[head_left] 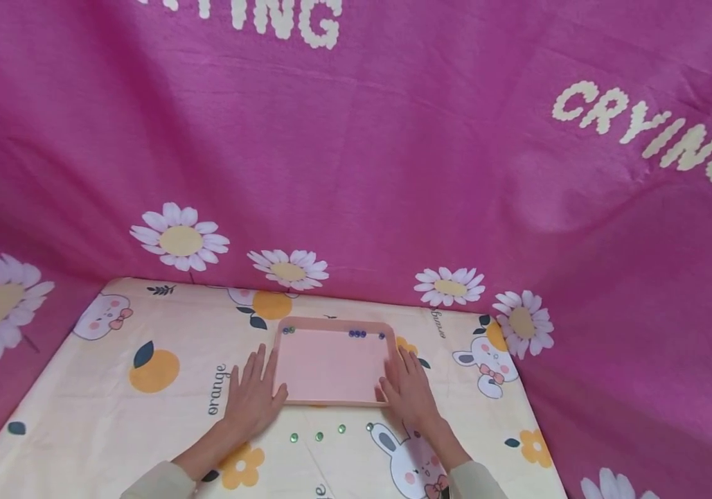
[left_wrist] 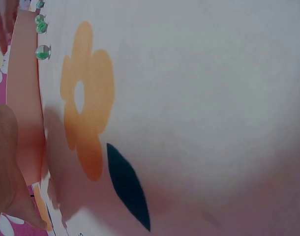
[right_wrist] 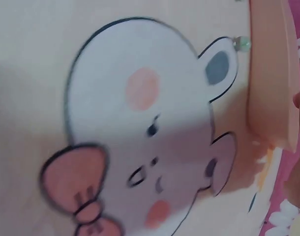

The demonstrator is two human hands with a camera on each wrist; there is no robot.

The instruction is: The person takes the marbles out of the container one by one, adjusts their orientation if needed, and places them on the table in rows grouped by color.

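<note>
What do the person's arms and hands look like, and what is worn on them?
Both hands are bare: the left hand and the right hand show no gloves, rings or watch. Each forearm ends in a pale beige long sleeve, the left sleeve and the right sleeve, plain and without markings.

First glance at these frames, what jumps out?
The pink backdrop cloth with white daisies and the word CRYING fills most of the head view. Below it, on a cream tablecloth printed with rabbits and oranges, sits a pink tray with a few marbles along its far edge. The left hand and right hand lie flat at either side of the tray, and four green marbles sit in a row just nearer the person.
</note>
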